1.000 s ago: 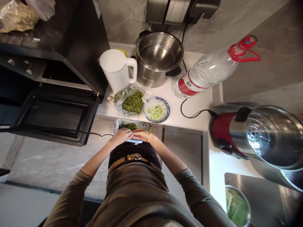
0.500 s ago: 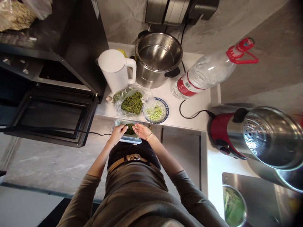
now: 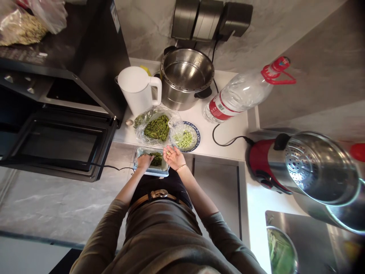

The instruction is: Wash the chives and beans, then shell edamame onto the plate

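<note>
My left hand (image 3: pixel 144 161) reaches over the left side of a pale plastic bin (image 3: pixel 164 172) at my waist. Its back faces up and its fingers mostly point down, so their grip is hidden. Dark green pods (image 3: pixel 156 158) lie inside that bin. To the right, my right hand (image 3: pixel 175 158) is turned palm up and cupped, with pale green shelled beans (image 3: pixel 169 153) in it. Just beyond it, a blue-rimmed plate (image 3: pixel 196 134) bears more shelled beans (image 3: pixel 186 140). An open clear plastic bag of edamame pods (image 3: pixel 157 127) rests beside the plate, partly overlapping it.
Behind the bag stand a white pitcher (image 3: pixel 136 91) and a steel steamer pot (image 3: pixel 178 99). A large water bottle (image 3: pixel 242 95) leans at the right. Further right sits a red and steel appliance (image 3: pixel 261 161) near the sink (image 3: pixel 310 236). An open oven door (image 3: pixel 62 142) juts out at left.
My left hand has moved down into the bin's left side, away from my right hand. My right hand has turned its palm further up and shows the beans. The view has shifted slightly.
</note>
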`<state>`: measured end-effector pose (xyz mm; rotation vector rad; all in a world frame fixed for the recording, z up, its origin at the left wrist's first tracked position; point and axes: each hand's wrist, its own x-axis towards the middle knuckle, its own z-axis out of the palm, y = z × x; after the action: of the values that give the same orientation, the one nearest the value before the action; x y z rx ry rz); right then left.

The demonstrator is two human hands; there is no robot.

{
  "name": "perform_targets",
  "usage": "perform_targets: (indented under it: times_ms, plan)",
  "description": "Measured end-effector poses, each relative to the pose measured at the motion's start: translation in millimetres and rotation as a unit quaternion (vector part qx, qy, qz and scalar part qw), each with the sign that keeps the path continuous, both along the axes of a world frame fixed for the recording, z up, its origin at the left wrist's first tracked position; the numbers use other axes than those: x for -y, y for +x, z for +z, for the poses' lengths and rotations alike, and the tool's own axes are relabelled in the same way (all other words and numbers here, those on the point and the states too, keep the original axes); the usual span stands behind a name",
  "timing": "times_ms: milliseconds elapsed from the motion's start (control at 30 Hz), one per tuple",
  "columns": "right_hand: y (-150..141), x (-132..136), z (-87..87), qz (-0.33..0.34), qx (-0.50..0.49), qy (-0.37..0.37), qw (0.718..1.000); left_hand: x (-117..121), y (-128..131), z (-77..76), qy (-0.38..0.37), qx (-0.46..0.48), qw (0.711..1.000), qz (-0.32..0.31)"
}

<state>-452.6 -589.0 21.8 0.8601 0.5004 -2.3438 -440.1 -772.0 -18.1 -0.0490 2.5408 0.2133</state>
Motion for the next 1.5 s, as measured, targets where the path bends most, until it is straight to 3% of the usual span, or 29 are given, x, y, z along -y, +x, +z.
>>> perform_targets:
  times_ms: [167,300,433,567,700,800,933,1033,1133,1300,1400,1500]
  plan:
    - [2,-2,0.7,0.007,-0.050,-0.050,0.997,2,6,6.6,0.035,-0.036,0.999,-0.021]
    - [2,-1,5.9,0.016,-0.090,-0.063,0.994,-7,18,32.0,0.101,-0.181,0.978,-0.011]
    - [1,3,10.6,0.017,-0.112,-0.067,0.991,-23,29,61.1,0.210,-0.318,0.911,-0.158]
    - [-1,5,8.7,0.013,-0.124,-0.059,0.990,-30,31,73.1,0.214,-0.334,0.882,-0.254]
    - [-2,4,-1.2,0.014,-0.120,-0.021,0.992,-24,29,71.8,0.205,-0.316,0.890,-0.259]
    - [0,2,-9.0,0.000,-0.106,0.011,0.994,-15,27,62.3,0.169,-0.281,0.916,-0.230]
    - [3,-2,-13.8,-0.003,-0.100,0.019,0.995,-2,26,44.6,0.081,-0.157,0.968,-0.176]
    - [5,-3,-13.8,-0.005,-0.096,0.007,0.995,2,21,41.1,0.064,-0.072,0.984,-0.151]
    - [6,-3,-13.0,-0.020,-0.084,-0.008,0.996,-4,1,48.0,0.089,-0.106,0.983,-0.121]
    - [5,0,-13.3,-0.046,-0.062,-0.020,0.997,-34,-66,54.6,0.142,-0.253,0.955,-0.057]
    - [5,2,-14.3,-0.060,-0.053,-0.015,0.997,-57,-104,49.3,0.111,-0.240,0.964,-0.030]
    - [5,3,-15.4,-0.066,-0.049,-0.018,0.996,-72,-126,42.7,0.052,-0.228,0.972,-0.033]
